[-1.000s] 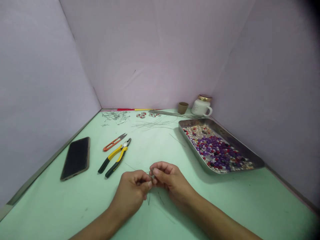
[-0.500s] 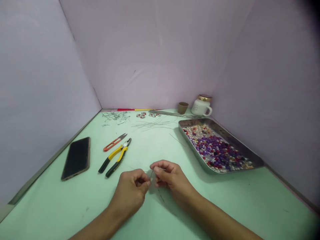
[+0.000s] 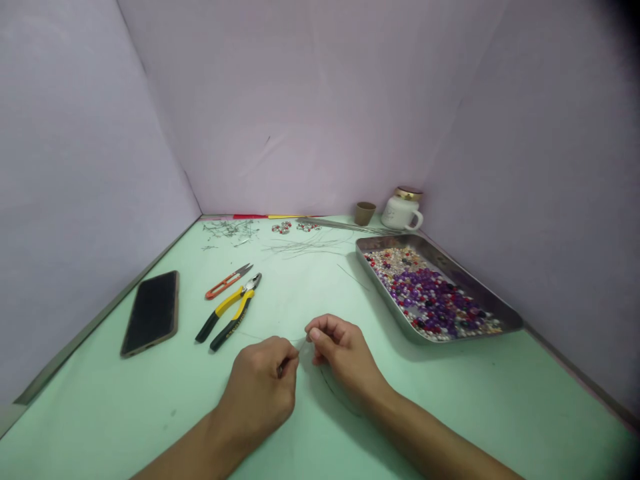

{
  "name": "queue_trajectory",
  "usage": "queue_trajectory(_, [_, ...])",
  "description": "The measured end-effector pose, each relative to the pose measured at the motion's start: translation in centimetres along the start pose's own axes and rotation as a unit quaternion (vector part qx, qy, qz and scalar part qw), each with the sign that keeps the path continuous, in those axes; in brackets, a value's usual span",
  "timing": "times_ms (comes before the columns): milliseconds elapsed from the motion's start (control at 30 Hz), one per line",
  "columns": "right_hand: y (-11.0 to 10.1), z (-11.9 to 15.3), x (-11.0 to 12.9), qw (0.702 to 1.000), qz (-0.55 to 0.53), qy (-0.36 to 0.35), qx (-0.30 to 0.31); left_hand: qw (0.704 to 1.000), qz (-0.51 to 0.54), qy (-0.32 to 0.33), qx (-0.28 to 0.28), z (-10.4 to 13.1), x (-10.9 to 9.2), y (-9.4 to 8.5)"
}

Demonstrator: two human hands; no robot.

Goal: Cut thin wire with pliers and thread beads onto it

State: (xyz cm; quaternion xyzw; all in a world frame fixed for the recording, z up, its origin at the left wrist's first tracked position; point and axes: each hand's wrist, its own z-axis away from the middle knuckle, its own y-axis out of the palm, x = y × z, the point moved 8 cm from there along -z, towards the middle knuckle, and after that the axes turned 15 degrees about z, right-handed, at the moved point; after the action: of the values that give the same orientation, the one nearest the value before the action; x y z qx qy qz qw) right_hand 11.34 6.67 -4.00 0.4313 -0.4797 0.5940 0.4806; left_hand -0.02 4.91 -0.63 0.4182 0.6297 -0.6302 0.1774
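My left hand (image 3: 263, 380) is closed in a pinch on a thin wire (image 3: 302, 344) near the front middle of the table. Just right of it, my right hand (image 3: 343, 350) pinches the same fine wire between thumb and forefinger, its other fingers curled. A strand trails left from the hands toward the pliers, and another curves down below my right hand. Whether these are one wire or two I cannot tell. Yellow-and-black pliers (image 3: 233, 312) lie left of my hands, with orange thread snips (image 3: 229, 281) just behind them.
On the right stands a metal tray (image 3: 390, 303) of mixed beads (image 3: 435, 300). A phone (image 3: 151, 313) lies at the left. Along the back are wire scraps (image 3: 233, 230), beaded pieces (image 3: 281, 228), loose wires (image 3: 305, 247), a brown cup (image 3: 365, 213) and a lidded white mug (image 3: 401, 212).
My hands have drawn slightly apart: the right has shifted a little to the right, and the left has turned with its fingers closing more. The wire stays between them.
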Motion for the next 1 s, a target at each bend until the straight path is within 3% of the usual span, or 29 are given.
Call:
queue_trajectory(133, [-0.2,-0.1,0.3,0.998,0.057,-0.013,0.004,0.999,0.026,0.027,0.009,0.3,-0.6,-0.1])
queue_trajectory(300, [-0.1,-0.3,0.1,0.994,0.098,-0.03,0.032,0.986,0.035,0.141,-0.084,0.8,-1.8,-1.8])
queue_trajectory(500, [0.6,0.0,0.3,0.987,0.133,-0.059,0.073,0.995,-0.054,0.087,-0.006,0.2,-0.5,-0.5])
queue_trajectory(700, [1.1,0.0,0.3,0.986,0.119,-0.043,0.109,0.979,-0.106,0.172,-0.025,-0.1,-1.8,-1.9])
queue_trajectory(833, [0.4,-0.5,0.1,0.997,0.053,-0.019,0.06,0.965,-0.078,0.23,-0.098,0.2,-2.7,-3.2])
queue_trajectory(900, [0.0,-0.7,-0.4,0.999,0.007,0.006,0.035,0.968,-0.015,0.215,-0.132,0.4,-2.7,-3.7])
queue_trajectory(1000, [0.2,-0.6,-0.6,0.998,-0.04,0.024,0.03,0.992,0.073,0.067,-0.072,-0.3,-1.1,-2.3])
